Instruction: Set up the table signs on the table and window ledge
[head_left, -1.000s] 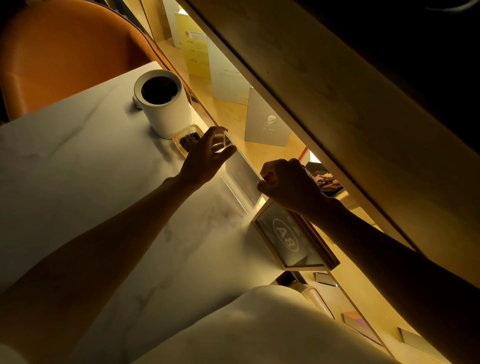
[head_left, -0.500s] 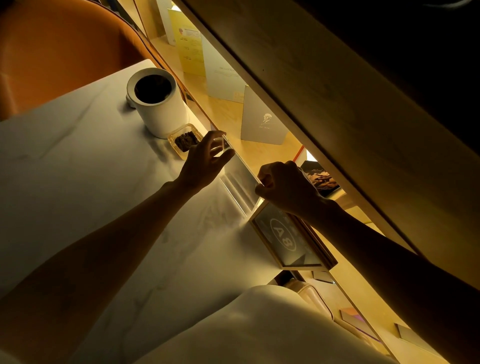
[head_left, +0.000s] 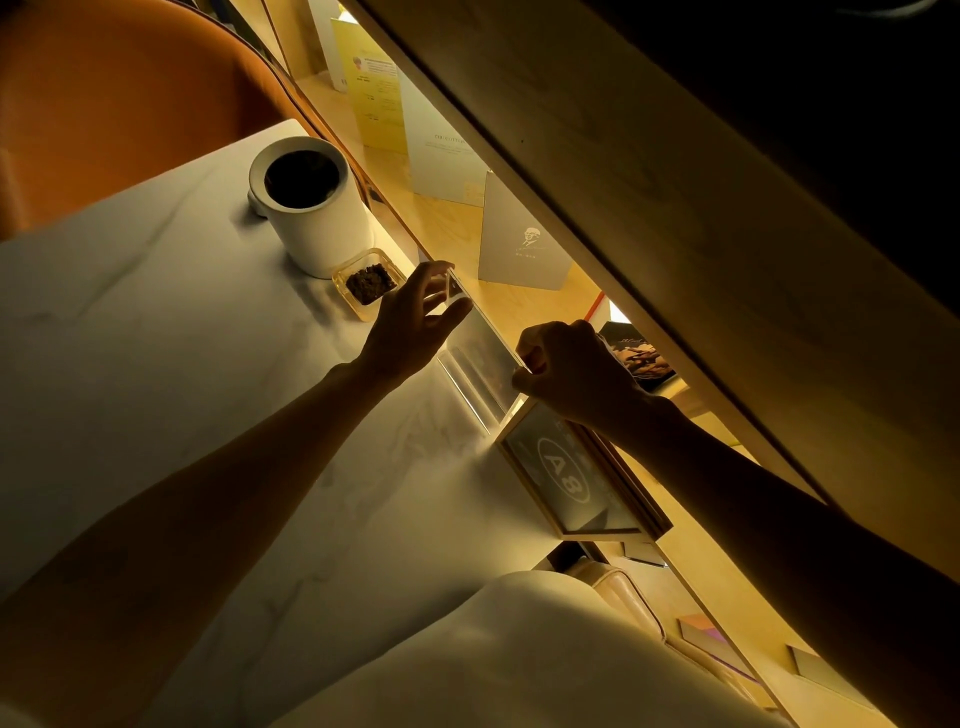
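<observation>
A clear acrylic sign holder (head_left: 480, 353) stands at the far edge of the white marble table (head_left: 156, 322). My left hand (head_left: 410, 317) pinches its upper left corner. My right hand (head_left: 571, 369) grips its right end with curled fingers. Just right of it a wood-framed sign marked "A8" (head_left: 571, 475) leans at the table edge. On the lit wooden ledge (head_left: 452, 228) behind stand a grey tent card (head_left: 517, 244), a white card (head_left: 441, 156) and a yellow card (head_left: 376, 104).
A white cylindrical holder (head_left: 311, 202) and a small clear dish of dark bits (head_left: 369, 283) sit left of my left hand. An orange chair (head_left: 119, 104) is behind the table. A dark booklet (head_left: 641, 356) lies on the ledge. A pale cushion (head_left: 493, 649) fills the foreground.
The view has drifted slightly. Both hands stay on the acrylic holder, with the left fingers shifting a little at its corner.
</observation>
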